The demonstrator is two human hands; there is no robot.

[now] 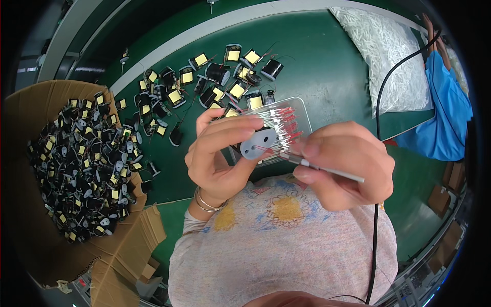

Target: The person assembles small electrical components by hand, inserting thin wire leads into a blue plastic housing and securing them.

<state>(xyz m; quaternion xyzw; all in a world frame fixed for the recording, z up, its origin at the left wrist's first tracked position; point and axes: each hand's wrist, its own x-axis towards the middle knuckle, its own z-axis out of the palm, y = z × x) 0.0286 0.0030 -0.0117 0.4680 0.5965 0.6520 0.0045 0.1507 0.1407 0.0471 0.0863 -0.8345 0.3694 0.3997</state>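
My left hand (217, 153) grips a small black unit by its sides; its grey oval end cap (257, 143), with several round holes, faces right. My right hand (353, 161), somewhat blurred, pinches a slim silvery rod-shaped tool (337, 172). The tool's thin front end reaches to the cap; whether it touches a hole I cannot tell. Beneath both hands stands a clear plastic box (308, 115), partly hidden by them. Many small white pieces with red leads (282, 123) lie in the box, next to the cap.
Similar black units with yellow pads (238, 90) are scattered over the green table (317, 56). At left, a cardboard box (51, 89) holds a heap of them. A clear bag of white pieces (388, 61) lies far right, near a person's blue sleeve (442, 112). A black cable (379, 102) hangs at right.
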